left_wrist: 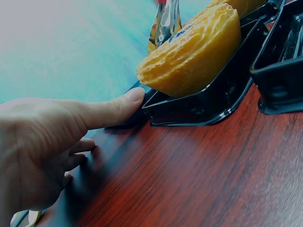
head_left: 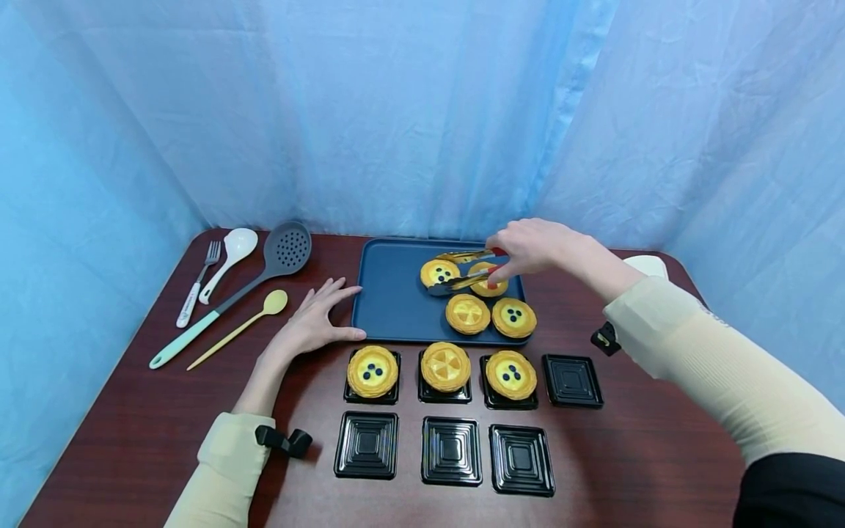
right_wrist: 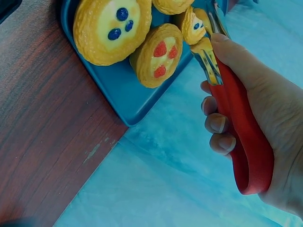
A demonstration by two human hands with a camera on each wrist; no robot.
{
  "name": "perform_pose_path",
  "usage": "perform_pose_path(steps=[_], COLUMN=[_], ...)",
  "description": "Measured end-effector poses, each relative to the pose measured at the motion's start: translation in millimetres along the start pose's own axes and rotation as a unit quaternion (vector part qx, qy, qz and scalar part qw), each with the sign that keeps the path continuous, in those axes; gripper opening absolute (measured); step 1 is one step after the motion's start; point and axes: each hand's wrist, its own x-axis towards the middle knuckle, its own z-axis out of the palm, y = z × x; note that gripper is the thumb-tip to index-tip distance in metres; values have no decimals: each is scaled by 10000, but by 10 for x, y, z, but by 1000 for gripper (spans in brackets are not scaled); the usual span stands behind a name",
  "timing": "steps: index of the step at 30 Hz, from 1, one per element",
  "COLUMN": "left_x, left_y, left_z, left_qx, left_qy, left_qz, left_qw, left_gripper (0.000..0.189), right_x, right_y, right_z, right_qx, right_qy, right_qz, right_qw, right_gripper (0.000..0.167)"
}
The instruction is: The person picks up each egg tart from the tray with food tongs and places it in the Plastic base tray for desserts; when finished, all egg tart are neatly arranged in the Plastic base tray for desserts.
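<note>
My right hand (head_left: 528, 246) grips tongs with red handles (right_wrist: 241, 113). Their tips straddle a blueberry-topped tart (head_left: 432, 271) on the dark blue tray (head_left: 389, 282). Beside it, partly under the tongs, lies a tart with red fruit pieces (right_wrist: 161, 54). An orange-topped tart (head_left: 468, 314) and another blueberry tart (head_left: 514, 317) sit nearer the tray's front right corner. At the tray's left end my left hand (head_left: 313, 319) has its fingers spread and fairly straight, with fingertips at the left rim and thumb (left_wrist: 113, 106) at the front corner.
In front of the tray, three small black square trays hold a blueberry tart (head_left: 372, 371), an orange-topped tart (head_left: 445, 367) and another blueberry tart (head_left: 511, 375). Several more black trays (head_left: 452, 449) stand around them. Left lie a fork (head_left: 190, 301), white spoon (head_left: 239, 246), skimmer (head_left: 287, 249) and yellow spoon (head_left: 274, 301).
</note>
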Motion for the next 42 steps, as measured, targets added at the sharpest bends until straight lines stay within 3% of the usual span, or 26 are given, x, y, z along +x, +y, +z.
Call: perform_pose_path(steps=[5, 8, 13, 17, 23, 30, 35, 42], left_x=[12, 18, 17, 20, 25, 31, 35, 32], left_y=[4, -1, -11, -20, -21, -16, -14, -18], left_z=[11, 13, 12, 22, 22, 6, -5, 18], left_qx=[-11, -4, -11, 3, 22, 18, 16, 15], left_qy=[-4, -10, 34, 40, 31, 6, 30, 19], left_qz=[13, 23, 3, -4, 4, 26, 24, -18], left_qw=[10000, 10000, 10000, 10000, 10000, 10000, 10000, 10000], left_gripper=[87, 87, 87, 87, 87, 87, 88, 88], right_x=[-104, -235, -583, -979, -1675, -2260, -2465, -2530], right_y=[21, 49, 139, 227, 325, 396, 409, 390], right_z=[-82, -166, -274, -249, 50, 594, 867, 1030], right_qx=[125, 176, 118, 83, 104, -90, -25, -151], right_qy=[117, 242, 478, 630, 683, 879, 874, 1115], right_qz=[-31, -23, 120, 205, 636, 1078, 1105, 780], right_qw=[9998, 9996, 9987, 9978, 9956, 9902, 9900, 9906], right_gripper=[38, 37, 43, 42, 58, 56, 59, 54])
